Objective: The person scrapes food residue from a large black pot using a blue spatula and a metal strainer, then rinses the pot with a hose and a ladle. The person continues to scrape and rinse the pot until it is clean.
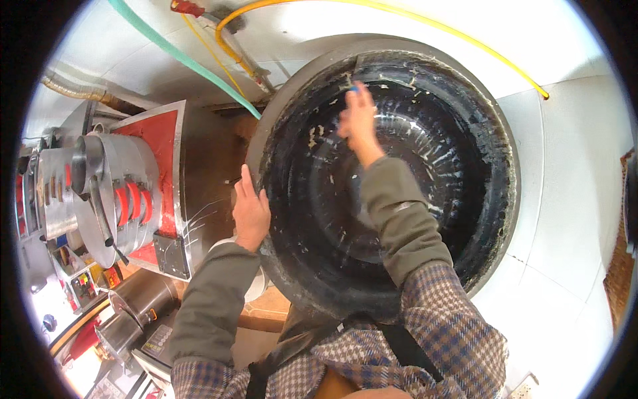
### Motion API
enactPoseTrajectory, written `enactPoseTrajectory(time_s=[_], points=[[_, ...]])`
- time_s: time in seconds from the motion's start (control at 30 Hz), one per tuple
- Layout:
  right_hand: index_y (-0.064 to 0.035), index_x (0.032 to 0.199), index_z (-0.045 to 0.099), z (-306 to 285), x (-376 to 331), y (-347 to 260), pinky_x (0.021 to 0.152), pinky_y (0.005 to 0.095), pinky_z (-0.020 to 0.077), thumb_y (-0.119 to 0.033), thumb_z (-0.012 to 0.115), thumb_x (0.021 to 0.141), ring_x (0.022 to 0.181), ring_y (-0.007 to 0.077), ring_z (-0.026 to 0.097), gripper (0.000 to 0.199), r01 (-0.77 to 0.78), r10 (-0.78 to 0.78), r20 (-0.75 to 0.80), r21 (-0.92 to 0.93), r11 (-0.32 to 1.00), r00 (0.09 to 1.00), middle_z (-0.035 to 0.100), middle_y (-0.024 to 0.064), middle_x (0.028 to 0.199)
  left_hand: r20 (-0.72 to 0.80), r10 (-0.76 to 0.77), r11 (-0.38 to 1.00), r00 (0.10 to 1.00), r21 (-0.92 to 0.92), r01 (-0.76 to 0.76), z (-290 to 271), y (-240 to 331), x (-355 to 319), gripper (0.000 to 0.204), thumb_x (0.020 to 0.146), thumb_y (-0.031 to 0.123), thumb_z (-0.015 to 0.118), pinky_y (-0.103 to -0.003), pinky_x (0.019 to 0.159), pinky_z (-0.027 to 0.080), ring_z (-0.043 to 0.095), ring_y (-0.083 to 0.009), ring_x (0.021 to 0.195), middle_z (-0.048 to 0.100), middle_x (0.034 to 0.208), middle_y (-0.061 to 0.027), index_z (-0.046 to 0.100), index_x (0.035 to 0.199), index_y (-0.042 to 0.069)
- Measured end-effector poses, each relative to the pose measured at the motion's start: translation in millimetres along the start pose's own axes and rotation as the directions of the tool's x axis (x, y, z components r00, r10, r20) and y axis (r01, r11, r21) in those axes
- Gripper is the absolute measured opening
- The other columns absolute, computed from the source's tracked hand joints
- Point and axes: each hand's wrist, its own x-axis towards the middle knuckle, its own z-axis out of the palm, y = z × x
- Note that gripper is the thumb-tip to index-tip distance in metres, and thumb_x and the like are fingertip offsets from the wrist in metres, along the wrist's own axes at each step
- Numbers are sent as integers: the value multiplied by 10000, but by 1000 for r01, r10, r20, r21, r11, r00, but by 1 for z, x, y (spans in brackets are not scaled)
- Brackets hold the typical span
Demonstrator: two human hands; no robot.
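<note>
In front of me stands a large round black basin [319, 226] with a thick grey rim. Pale bits and streaks cling to its inner wall. My right hand [361, 126] reaches inside toward the far wall, slightly blurred, its fingers closed. A small blue patch [355, 88] shows at the fingertips; what it belongs to is hidden. My left hand [251, 211] lies against the basin's left rim, fingers stretched out and holding nothing.
Left of the basin is a metal unit with a red top [166, 143], carrying large lids with red handles [135, 201]. A green hose [193, 63] reaches the rim. A yellow hose [425, 20] runs behind along the wall. Metal pots [143, 296] stand at lower left.
</note>
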Motion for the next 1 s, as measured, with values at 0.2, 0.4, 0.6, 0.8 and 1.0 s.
enactPoseTrajectory(time_s=[0.2, 0.4, 0.6, 0.8, 1.0], points=[[-121, 988, 554, -76, 57, -53, 384, 367, 433, -299, 377, 1003, 409, 199, 474, 252, 273, -235, -369, 52, 961, 899, 493, 48, 595, 10, -8, 1000, 1000, -6, 8, 0, 2, 1, 717, 900, 84, 572, -494, 738, 481, 565, -467, 944, 471, 1188, -242, 195, 1510, 93], [-163, 1238, 523, -33, 86, 78, 497, 439, 422, -389, 458, 972, 524, 239, 485, 354, 540, -543, -109, -51, 840, 833, 514, 57, 669, 43, -70, 998, 997, -6, 70, 2, 4, 1, 751, 871, 60, 598, -475, 774, 505, 583, -442, 957, 494, 1201, -215, 206, 1510, 92], [-153, 1338, 475, -75, 73, 58, 397, 325, 412, -264, 458, 1003, 450, 149, 447, 352, 245, -207, -385, 50, 968, 899, 493, 31, 642, 19, -29, 999, 999, 17, 29, 3, 3, 2, 745, 877, 64, 595, -468, 770, 501, 580, -447, 960, 489, 1209, -219, 206, 1512, 94], [-151, 909, 519, -51, 47, 45, 454, 385, 386, -366, 492, 957, 576, 214, 497, 222, -272, 203, 262, 266, 925, 943, 498, 35, 680, 6, -17, 999, 1000, 35, 17, 6, 0, 4, 719, 892, 83, 582, -466, 765, 495, 581, -448, 952, 486, 1204, -231, 215, 1509, 86], [-190, 1245, 487, -81, 66, 27, 517, 377, 451, -404, 391, 1013, 568, 233, 515, 330, 107, -56, -263, 185, 977, 963, 527, 65, 744, -17, 36, 999, 999, 28, -36, 4, 3, 5, 718, 890, 78, 584, -468, 748, 497, 586, -446, 933, 494, 1199, -218, 220, 1509, 100]])
